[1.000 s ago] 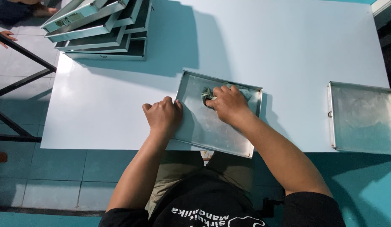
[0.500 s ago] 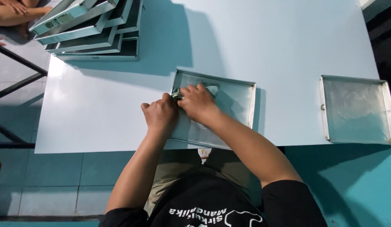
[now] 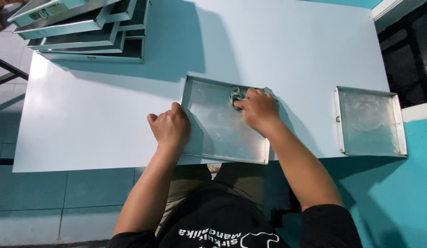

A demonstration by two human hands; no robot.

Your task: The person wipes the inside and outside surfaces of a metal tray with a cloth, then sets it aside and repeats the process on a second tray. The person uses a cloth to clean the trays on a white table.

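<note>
Both hands reach forward, left hand [image 3: 170,126] curled, right hand [image 3: 258,109] fingers bent.

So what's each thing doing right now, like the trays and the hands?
Middle tray: flat on the white table, open side up.
Cloth: bunched up, pressed inside the middle tray.
Right hand: grip shut on the cloth.
Left hand: holding the middle tray's left edge.
Side tray: lying alone, untouched.
Stacked trays: piled unevenly at the table's corner.

Table: white table [image 3: 108,110] is carrying three lots of metal trays.
Under the fingers: shallow tray [image 3: 218,128] is lying.
Right of the fingers: second tray [image 3: 370,121] is resting.
Far left beyond them: tray stack [image 3: 85,32] is sitting.
</note>
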